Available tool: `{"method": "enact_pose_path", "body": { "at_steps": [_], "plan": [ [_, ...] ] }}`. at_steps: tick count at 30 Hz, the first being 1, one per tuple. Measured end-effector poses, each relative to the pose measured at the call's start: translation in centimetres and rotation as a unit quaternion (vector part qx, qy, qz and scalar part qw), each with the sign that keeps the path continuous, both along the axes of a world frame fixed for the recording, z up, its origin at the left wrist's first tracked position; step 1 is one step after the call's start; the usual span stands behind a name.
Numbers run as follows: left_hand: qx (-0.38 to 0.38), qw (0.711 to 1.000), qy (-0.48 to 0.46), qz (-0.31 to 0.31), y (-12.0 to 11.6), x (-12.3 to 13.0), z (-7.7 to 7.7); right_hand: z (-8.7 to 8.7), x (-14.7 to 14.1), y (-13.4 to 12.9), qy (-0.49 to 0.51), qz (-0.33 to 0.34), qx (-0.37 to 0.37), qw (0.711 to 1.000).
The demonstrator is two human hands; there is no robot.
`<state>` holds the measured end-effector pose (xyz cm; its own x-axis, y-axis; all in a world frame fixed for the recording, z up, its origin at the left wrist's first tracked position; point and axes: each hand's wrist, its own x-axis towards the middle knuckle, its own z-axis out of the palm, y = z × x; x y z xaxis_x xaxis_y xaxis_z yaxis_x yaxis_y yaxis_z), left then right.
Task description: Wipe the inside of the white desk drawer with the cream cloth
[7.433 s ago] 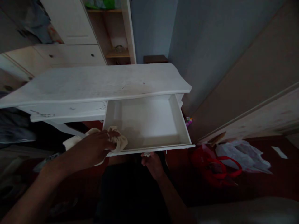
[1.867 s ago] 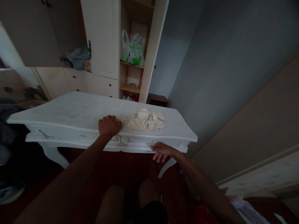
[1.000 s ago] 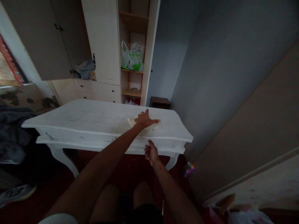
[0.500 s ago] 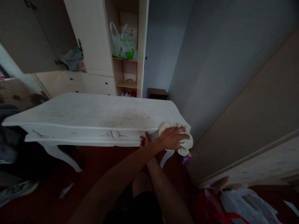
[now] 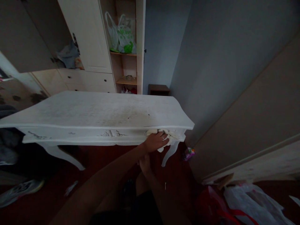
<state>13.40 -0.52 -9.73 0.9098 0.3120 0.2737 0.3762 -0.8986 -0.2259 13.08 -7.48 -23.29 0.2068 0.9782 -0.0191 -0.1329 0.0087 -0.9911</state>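
Note:
My left hand [image 5: 156,141], a ring on one finger, is closed on a cream cloth [image 5: 172,135]. It presses the cloth against the front edge of a white table [image 5: 77,109], right of the carved drawer ornament. Dark smudges and two small dark spots mark the tabletop. Below my left wrist is my right hand [image 5: 145,164], in front of the table; its fingers are dim and partly hidden, so their hold cannot be made out.
White cabinets [image 5: 93,47] with an open shelf holding plastic bags [image 5: 125,37] stand behind the table. A small brown stool [image 5: 158,90] is at the back. A purple box [image 5: 188,153], a shoe [image 5: 21,190], a red bag [image 5: 208,203] and a white bag [image 5: 253,203] lie on the floor.
My left hand and the cloth have moved left from the table's right front corner along its front. My right hand has dropped away from the table edge.

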Motion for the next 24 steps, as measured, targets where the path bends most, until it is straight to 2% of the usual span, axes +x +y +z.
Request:
{"method": "enact_pose_path", "body": {
  "at_steps": [3,5,10,13,16,19,21,24],
  "plan": [
    [-0.04,0.998,-0.046,0.031,-0.5,-1.8,0.0,-1.0,-0.3,-2.3,-0.012,0.06,-0.025,0.998],
    [-0.066,0.993,-0.087,0.042,-0.7,-2.6,-0.1,-1.1,-0.3,-3.3,-0.014,0.07,-0.037,0.997],
    [-0.097,0.98,-0.143,0.095,-1.5,-4.8,-0.9,-0.9,0.5,-3.8,0.013,0.049,-0.035,0.998],
    [-0.08,0.968,-0.153,0.181,-1.9,-8.1,-1.5,-1.1,0.8,-3.3,0.029,0.021,-0.04,0.999],
    [-0.063,0.94,-0.166,0.292,-2.0,-12.7,-2.0,-1.6,0.6,-2.8,0.038,0.021,-0.047,0.998],
    [-0.051,0.909,-0.199,0.363,-2.0,-16.4,-2.3,-1.8,0.0,-2.7,0.045,0.033,-0.052,0.997],
    [-0.054,0.887,-0.233,0.395,-2.2,-17.2,-2.6,-1.8,-0.5,-2.7,0.049,0.04,-0.059,0.996],
    [-0.088,0.83,-0.322,0.448,-2.7,-15.2,-3.2,-1.6,-1.1,-2.8,0.058,0.044,-0.08,0.994]
  ]
}}
